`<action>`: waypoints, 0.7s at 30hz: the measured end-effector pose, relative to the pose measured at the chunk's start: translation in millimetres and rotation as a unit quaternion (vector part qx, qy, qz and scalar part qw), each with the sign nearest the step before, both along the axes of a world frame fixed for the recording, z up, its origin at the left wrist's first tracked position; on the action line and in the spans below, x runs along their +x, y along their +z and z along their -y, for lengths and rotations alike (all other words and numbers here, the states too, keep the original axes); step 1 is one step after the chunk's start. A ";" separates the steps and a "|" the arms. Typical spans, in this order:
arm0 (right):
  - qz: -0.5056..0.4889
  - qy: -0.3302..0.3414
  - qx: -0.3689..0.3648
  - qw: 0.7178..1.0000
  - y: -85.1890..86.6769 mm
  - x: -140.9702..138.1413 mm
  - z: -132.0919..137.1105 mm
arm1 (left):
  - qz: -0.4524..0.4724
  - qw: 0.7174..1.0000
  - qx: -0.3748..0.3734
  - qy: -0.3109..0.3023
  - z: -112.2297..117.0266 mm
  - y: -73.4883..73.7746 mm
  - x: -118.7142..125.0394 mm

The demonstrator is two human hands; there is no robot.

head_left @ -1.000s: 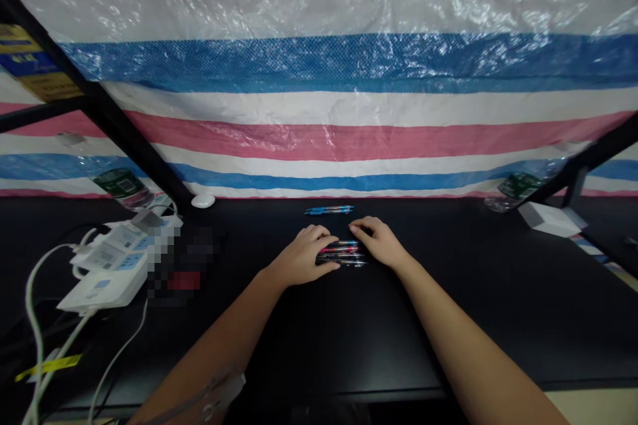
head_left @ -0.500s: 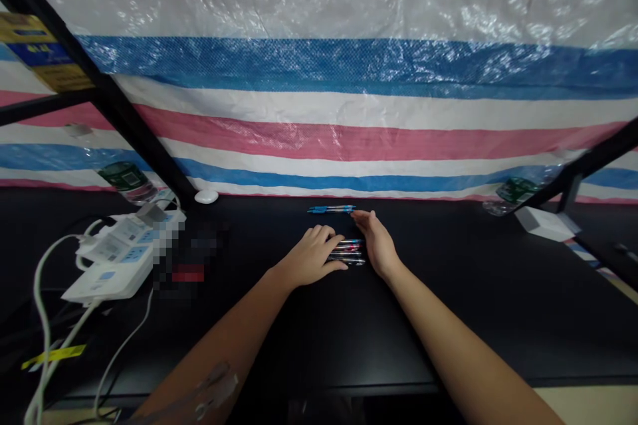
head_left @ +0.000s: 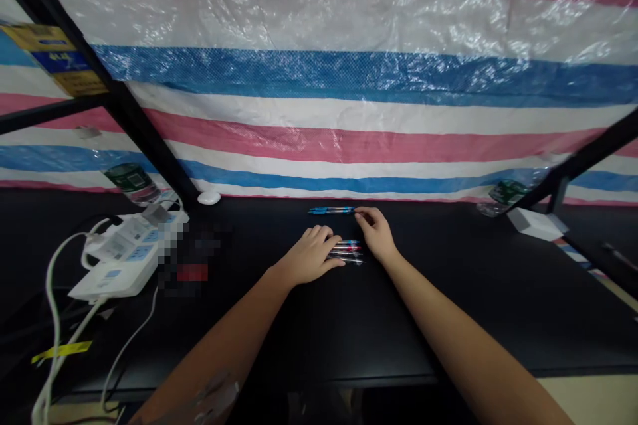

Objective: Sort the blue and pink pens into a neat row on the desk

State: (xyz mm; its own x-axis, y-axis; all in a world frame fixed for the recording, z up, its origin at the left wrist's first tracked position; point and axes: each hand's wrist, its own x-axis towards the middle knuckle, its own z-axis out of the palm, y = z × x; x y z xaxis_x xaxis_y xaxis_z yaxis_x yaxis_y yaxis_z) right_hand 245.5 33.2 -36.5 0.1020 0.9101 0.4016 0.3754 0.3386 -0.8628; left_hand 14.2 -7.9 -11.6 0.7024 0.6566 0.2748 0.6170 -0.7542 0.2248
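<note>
My left hand (head_left: 310,257) lies over a row of several pens (head_left: 351,252), its thumb and fingers around their left ends, which are hidden. The right ends stick out, with blue, red and dark parts showing. Farther back, a small group of blue pens (head_left: 331,210) lies crosswise on the black table (head_left: 339,339). At the right end of these blue pens, my right hand (head_left: 377,234) has its thumb and index finger closed in a pinch. How many blue pens it grips cannot be made out.
On the left stand a white power strip (head_left: 112,279) with plugs and cables, a bottle (head_left: 132,182) and a white rounded object (head_left: 209,198). To the right are another bottle (head_left: 508,192) and a white box (head_left: 534,224). Striped sheeting (head_left: 349,146) hangs behind.
My right hand has left the right ends of the near pens, where it was held flat, and curled its fingers at the blue pens' tips. The left hand stays on its pens.
</note>
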 end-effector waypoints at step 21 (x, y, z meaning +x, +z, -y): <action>0.028 0.016 -0.043 0.999 9.8 -1.7 18.4 | 0.210 0.970 -0.103 0.073 -8.4 -2.4 0.0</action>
State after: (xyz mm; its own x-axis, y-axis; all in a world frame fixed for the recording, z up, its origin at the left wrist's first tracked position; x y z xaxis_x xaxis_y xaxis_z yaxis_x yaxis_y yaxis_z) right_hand 243.7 14.8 -26.7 0.0514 0.9442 0.3252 0.4131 0.2764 -0.8677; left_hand 14.2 0.5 -14.0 0.4531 0.8115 0.3691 0.5353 -0.5788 0.6153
